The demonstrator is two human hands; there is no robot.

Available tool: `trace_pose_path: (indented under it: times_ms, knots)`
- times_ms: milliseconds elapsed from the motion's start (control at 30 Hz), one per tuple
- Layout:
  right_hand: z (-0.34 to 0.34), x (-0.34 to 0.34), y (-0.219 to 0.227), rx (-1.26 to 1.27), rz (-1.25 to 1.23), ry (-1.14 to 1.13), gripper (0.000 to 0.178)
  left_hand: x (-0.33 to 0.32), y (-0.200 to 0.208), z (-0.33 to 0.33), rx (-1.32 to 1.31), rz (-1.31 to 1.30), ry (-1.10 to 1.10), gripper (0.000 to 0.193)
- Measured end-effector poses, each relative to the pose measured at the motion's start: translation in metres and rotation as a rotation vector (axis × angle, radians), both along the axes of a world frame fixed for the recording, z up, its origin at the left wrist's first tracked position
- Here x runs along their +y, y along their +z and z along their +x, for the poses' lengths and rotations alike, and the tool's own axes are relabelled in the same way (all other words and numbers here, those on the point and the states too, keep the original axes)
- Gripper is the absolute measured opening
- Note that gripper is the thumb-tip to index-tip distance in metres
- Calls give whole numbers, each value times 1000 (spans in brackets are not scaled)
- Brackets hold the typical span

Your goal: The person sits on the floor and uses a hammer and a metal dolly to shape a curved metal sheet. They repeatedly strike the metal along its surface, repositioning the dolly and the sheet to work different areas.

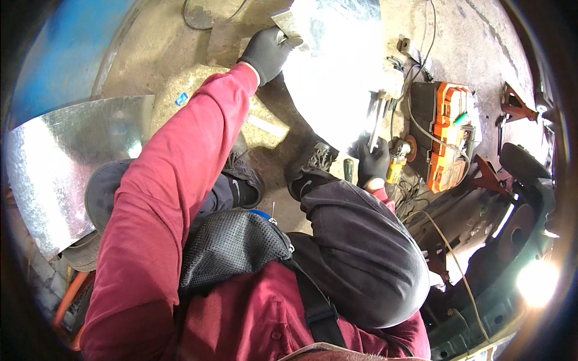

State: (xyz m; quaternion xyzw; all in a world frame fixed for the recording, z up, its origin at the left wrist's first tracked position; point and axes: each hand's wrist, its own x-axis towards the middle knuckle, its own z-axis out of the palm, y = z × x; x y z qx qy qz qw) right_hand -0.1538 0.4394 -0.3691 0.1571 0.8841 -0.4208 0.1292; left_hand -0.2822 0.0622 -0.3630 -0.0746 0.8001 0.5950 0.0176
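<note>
Bright sheet of metal, its face lost in glare, is over the middle of the floor, between the two hands. Toward the floor's left edge, near the blue panel, is another sheet, shiny and grey. Right of it, a small blue scrap lies on the floor. The left hand, in a black glove, has its fingers clamped on a grey strip at the bright sheet's left edge; I cannot tell whether the two are one piece. Just left of the right hand is a dark green handle. That hand, also gloved, has its fingers closed round a silver tool by the bright sheet's right edge. Just beside it lies a yellow grinder, then an orange and black toolbox. Toward the floor's right edge is a red stand.
</note>
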Motion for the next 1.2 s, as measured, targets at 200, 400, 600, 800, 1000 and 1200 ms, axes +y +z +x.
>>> trace_pose_path:
  times_ms: [200,400,600,800,1000,1200]
  knots:
    - [-4,-17,12,95,-3,7,24,-6,-5,-10,57,-143,-85,36]
    - [2,-24,31,258,139,173,32,-4,26,-9,-108,-166,-146,33]
    - [2,-31,29,392,88,229,32,-2,15,-8,-37,-188,-128,37]
    - [-16,-23,21,302,132,225,32,-4,3,-9,-23,-116,-64,32]
    - [-57,-22,71,226,196,330,26,8,20,-8,-142,-269,-103,37]
    - [-124,-64,187,211,85,559,51,15,36,-10,-150,-352,-140,33]
